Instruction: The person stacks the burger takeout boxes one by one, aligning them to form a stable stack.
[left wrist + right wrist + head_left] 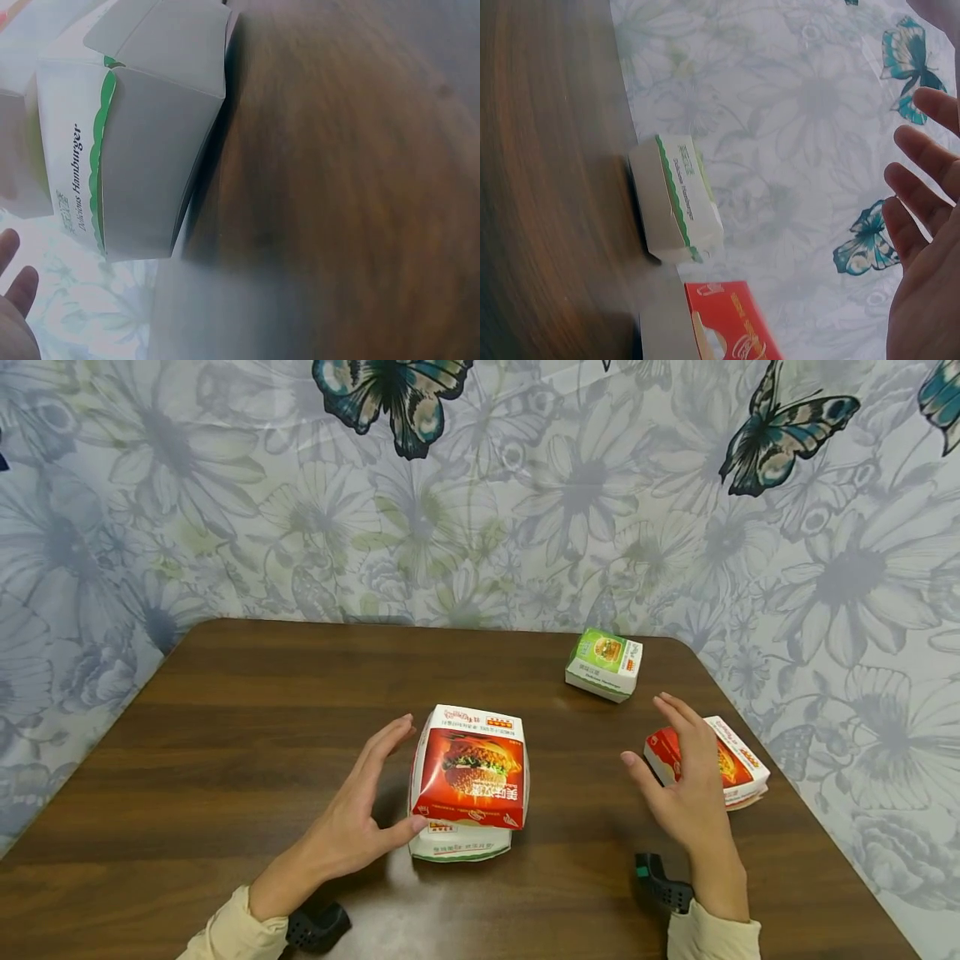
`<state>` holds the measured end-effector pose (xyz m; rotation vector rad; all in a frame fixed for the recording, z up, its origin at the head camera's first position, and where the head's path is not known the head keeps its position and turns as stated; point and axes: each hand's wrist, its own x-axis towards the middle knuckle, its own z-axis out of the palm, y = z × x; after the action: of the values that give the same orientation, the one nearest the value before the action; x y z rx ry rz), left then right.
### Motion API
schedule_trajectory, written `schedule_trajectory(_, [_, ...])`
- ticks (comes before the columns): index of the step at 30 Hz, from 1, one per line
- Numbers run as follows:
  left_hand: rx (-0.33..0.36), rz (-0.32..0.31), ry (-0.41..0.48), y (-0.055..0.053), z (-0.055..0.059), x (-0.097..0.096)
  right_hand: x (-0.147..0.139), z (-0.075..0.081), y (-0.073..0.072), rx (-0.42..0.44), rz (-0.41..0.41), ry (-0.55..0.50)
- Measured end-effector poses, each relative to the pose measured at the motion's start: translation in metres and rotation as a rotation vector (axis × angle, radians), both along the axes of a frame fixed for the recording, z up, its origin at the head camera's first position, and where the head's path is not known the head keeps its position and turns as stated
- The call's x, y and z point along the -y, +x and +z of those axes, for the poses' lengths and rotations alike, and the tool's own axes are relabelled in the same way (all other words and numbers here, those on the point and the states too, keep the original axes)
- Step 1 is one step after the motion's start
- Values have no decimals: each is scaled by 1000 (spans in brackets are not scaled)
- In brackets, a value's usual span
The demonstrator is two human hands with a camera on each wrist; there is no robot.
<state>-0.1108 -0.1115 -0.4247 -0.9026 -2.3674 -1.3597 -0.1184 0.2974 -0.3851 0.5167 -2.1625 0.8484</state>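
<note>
Partly, the right hand (690,797) hides 1 red-and-white box (733,766) (fingers (915,195) apart, as on the left hand (348,827)).

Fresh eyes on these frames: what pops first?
The burger box first: bright red, mid-table, stacked on a white box with green trim. Next, the dark-edged teal butterflies along the top of the pale floral wall. Then two smaller boxes on the right of the table: a green one by the far edge, a red one nearer.
</note>
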Motion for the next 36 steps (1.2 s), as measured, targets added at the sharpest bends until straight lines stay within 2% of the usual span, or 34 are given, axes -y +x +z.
schedule_trajectory(7, [6, -10, 4, 0, -6, -1, -8, -2, 4, 52, -39, 22])
schedule_trajectory(11, [4, -13, 7, 1, -6, -1, -14, -2, 7, 83, -65, 11])
schedule_trajectory(16, [3, -24, 8, 0, -1, -2, -26, -1, 11, 61, -123, -28])
schedule_trajectory(21, [1, -25, 7, 0, 3, -1, -34, -1, 12, 54, -147, -44])
schedule_trajectory(36, [17, -33, -1, 1, 1, 0, -57, -8, 6, 33, -203, -48])
